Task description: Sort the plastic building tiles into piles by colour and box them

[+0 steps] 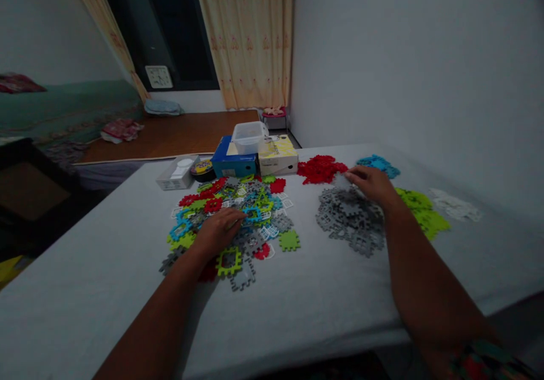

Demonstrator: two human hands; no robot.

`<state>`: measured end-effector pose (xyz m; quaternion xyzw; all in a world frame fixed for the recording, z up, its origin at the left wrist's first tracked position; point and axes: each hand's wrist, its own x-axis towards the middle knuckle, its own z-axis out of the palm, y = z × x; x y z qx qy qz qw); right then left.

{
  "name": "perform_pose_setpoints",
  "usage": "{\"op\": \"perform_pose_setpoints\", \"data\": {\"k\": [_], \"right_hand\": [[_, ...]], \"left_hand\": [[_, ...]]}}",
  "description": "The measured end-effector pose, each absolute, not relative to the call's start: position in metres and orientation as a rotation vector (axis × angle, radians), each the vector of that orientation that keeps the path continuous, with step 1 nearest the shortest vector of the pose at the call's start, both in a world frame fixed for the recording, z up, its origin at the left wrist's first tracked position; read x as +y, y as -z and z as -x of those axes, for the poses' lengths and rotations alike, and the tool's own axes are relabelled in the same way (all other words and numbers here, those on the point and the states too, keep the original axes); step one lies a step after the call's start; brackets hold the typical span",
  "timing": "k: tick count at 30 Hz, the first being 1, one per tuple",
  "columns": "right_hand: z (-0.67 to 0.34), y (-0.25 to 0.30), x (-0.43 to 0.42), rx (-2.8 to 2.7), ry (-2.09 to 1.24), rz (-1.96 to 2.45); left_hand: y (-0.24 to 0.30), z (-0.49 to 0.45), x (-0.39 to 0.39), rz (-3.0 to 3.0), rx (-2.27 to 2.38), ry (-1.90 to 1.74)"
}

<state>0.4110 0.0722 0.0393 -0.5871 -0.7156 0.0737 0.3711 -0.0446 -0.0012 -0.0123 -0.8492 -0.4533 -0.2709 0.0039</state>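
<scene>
A mixed heap of flat interlocking plastic tiles point(250, 210) in red, green, blue, grey and white lies on the grey table point(297, 300). My left hand point(221, 230) rests on this heap, fingers curled over the tiles near a blue one. To the right are sorted piles: red point(321, 169), blue point(378, 165), grey point(351, 221), green point(420, 210) and white point(454, 205). My right hand point(372, 184) hovers at the far edge of the grey pile, fingers bent downward and touching a grey tile.
At the table's far edge stand a blue box point(232, 162), a clear plastic tub point(249, 136) on it, a yellow-white box point(278, 154), a white box point(176, 174) and a small round tin point(202, 169). A white wall runs along the right.
</scene>
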Motion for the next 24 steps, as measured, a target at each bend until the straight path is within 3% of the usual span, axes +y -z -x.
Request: {"op": "perform_pose_setpoints", "data": {"k": [7, 18, 24], "right_hand": [[-0.442, -0.031, 0.075, -1.954, -0.135, 1.782], [-0.435, -0.031, 0.068, -2.272, -0.521, 1.586], [-0.425, -0.033, 0.067, -2.269, -0.531, 1.539]], "left_hand": [[0.011, 0.044, 0.000, 2.674, -1.436, 0.807], [0.008, 0.043, -0.003, 2.651, -1.475, 0.806], [0.007, 0.043, -0.003, 2.664, -1.458, 0.782]]}}
